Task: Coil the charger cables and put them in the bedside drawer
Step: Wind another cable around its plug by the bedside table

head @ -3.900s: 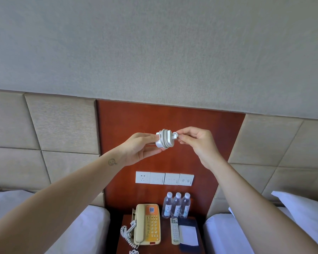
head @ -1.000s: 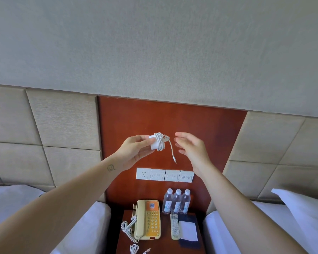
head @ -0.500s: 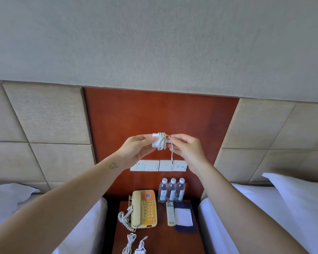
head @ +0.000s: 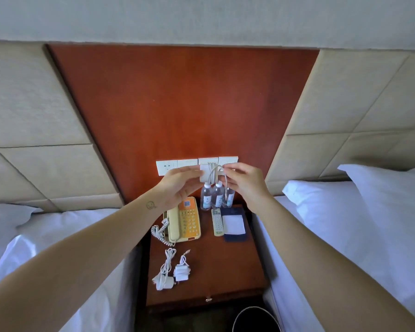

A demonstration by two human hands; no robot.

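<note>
Between both hands, the charger [head: 207, 173] — light, hard block, limp slippery cable — sits pinched in the left fingers [head: 197, 174]; right fingers [head: 228, 172] apparently nip its loose tail, best held there.

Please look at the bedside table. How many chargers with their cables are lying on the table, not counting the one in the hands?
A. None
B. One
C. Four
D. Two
D. Two chargers lie side by side near the front of the bedside table: a loosely gathered charger on the left and a tightly wrapped charger beside it, while the left hand and right hand hold a third charger.
</note>
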